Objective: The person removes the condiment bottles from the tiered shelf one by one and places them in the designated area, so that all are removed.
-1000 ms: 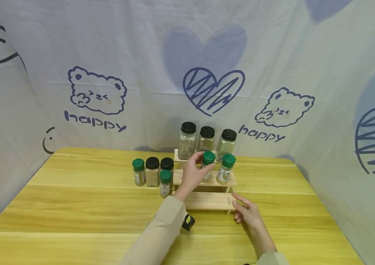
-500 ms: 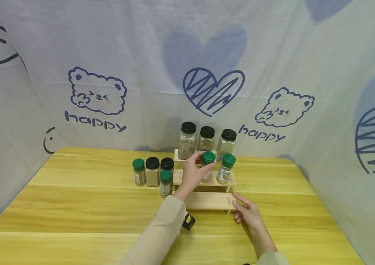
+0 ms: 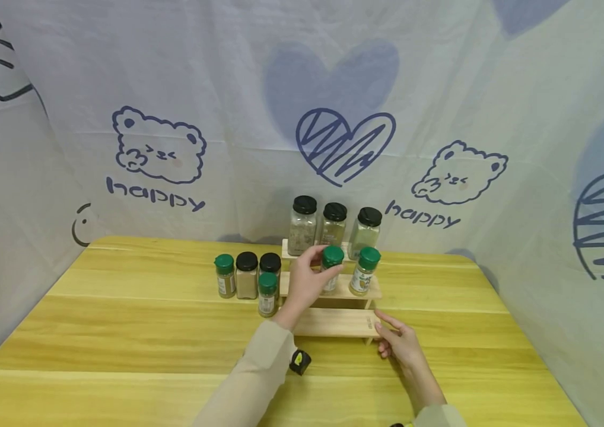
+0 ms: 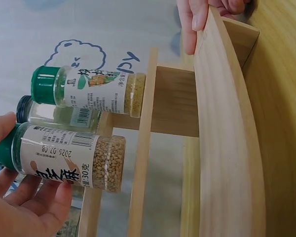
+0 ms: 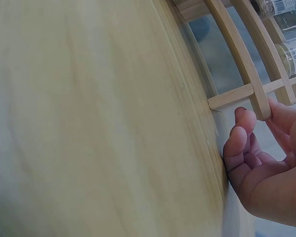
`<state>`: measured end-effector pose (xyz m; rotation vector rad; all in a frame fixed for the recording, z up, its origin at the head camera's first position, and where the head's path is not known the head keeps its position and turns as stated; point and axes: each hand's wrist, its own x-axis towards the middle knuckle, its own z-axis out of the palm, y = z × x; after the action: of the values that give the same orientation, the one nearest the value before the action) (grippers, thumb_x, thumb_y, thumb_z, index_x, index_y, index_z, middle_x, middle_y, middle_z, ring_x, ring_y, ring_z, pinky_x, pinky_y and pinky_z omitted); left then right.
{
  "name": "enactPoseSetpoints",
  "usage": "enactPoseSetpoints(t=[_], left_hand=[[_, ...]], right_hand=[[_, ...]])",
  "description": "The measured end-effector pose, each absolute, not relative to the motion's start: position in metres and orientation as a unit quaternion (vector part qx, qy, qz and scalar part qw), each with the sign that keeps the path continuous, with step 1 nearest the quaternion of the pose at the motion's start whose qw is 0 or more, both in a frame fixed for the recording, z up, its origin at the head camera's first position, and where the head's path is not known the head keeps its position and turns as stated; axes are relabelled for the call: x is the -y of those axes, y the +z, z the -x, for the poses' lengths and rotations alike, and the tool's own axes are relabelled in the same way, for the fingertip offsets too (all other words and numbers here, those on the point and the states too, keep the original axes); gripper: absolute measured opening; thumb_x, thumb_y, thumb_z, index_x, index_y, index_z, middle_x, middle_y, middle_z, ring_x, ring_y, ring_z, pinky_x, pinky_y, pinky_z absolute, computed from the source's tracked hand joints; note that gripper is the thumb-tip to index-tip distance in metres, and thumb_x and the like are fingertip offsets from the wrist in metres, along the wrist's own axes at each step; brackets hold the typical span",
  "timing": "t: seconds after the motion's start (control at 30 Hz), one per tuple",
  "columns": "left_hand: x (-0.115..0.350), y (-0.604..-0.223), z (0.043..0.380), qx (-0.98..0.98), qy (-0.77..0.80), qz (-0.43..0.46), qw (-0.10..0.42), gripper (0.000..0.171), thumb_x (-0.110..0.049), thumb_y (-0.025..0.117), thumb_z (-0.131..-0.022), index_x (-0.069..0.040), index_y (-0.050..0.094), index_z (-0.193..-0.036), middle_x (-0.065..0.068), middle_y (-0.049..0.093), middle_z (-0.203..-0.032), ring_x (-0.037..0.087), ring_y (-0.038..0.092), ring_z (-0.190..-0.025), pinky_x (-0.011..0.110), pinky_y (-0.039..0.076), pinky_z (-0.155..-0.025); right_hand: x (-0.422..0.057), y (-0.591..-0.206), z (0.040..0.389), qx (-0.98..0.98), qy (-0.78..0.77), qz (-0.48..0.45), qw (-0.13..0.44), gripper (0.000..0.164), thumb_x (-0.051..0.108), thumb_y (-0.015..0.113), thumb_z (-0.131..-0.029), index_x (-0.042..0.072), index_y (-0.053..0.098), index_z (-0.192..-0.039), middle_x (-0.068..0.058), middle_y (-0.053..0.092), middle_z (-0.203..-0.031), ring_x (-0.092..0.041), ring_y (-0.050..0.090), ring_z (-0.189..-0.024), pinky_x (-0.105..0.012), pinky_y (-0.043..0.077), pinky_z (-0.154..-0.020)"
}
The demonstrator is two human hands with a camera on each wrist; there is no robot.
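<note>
In the head view my left hand [image 3: 306, 281] grips a green-capped spice jar [image 3: 331, 267] over the middle tier of a wooden stepped rack [image 3: 334, 323]. The left wrist view shows pale sesame seeds [image 4: 109, 163] in this jar, and its base stands a little off the shelf edge. Fingers and thumb are round its cap end and label. Beside it, another green-capped jar [image 3: 364, 273] stands on the same tier. My right hand [image 3: 402, 347] pinches the right end of the lowest tier; in the right wrist view its other fingers [image 5: 237, 143] curl below that board.
Three black-capped jars [image 3: 334, 222] stand on the top tier. Left of the rack, on the wooden table [image 3: 136, 332], are two green-capped jars [image 3: 224, 277] and two black-capped jars [image 3: 246, 277]. A patterned cloth [image 3: 248, 71] hangs behind. A small black device [image 3: 299, 362] sits by the left sleeve.
My left hand and the sesame jar have shifted slightly to the left over the middle tier. The right hand stays at the end of the lowest tier.
</note>
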<state>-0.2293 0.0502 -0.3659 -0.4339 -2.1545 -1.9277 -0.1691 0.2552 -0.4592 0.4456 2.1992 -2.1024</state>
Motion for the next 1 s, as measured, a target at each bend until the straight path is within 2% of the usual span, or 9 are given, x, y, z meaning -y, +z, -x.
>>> enactPoseSetpoints(t=[0.37,0.8,1.0], left_hand=[[-0.035,-0.366,0.219,0.732,-0.663,0.123,0.1,0.042,-0.014,0.072,-0.076,-0.004,0.058,-0.113,0.009,0.06,-0.1,0.022,0.056,-0.09,0.031,0.049,-0.074],[-0.013,-0.37,0.214,0.736,-0.657,0.112,0.12,0.038,-0.012,0.073,-0.074,-0.004,0.061,-0.109,0.007,0.061,-0.094,0.02,0.056,-0.085,0.028,0.049,-0.068],[-0.004,-0.37,0.212,0.728,-0.662,0.114,0.137,0.038,-0.009,0.074,-0.073,0.0,0.06,-0.108,0.011,0.061,-0.094,0.022,0.056,-0.084,0.026,0.048,-0.066]], right_hand=[[-0.255,-0.459,0.169,-0.716,-0.682,-0.147,0.03,0.039,0.006,0.055,-0.088,0.0,0.048,-0.127,-0.005,0.056,-0.056,-0.008,0.047,-0.043,-0.018,0.042,-0.04],[-0.254,-0.459,0.168,-0.717,-0.679,-0.153,0.032,0.04,0.007,0.056,-0.088,0.001,0.048,-0.127,-0.005,0.055,-0.056,-0.008,0.046,-0.043,-0.018,0.041,-0.04],[-0.254,-0.46,0.169,-0.716,-0.68,-0.155,0.033,0.04,0.006,0.055,-0.088,0.001,0.048,-0.127,-0.005,0.056,-0.057,-0.008,0.046,-0.043,-0.017,0.041,-0.04]])
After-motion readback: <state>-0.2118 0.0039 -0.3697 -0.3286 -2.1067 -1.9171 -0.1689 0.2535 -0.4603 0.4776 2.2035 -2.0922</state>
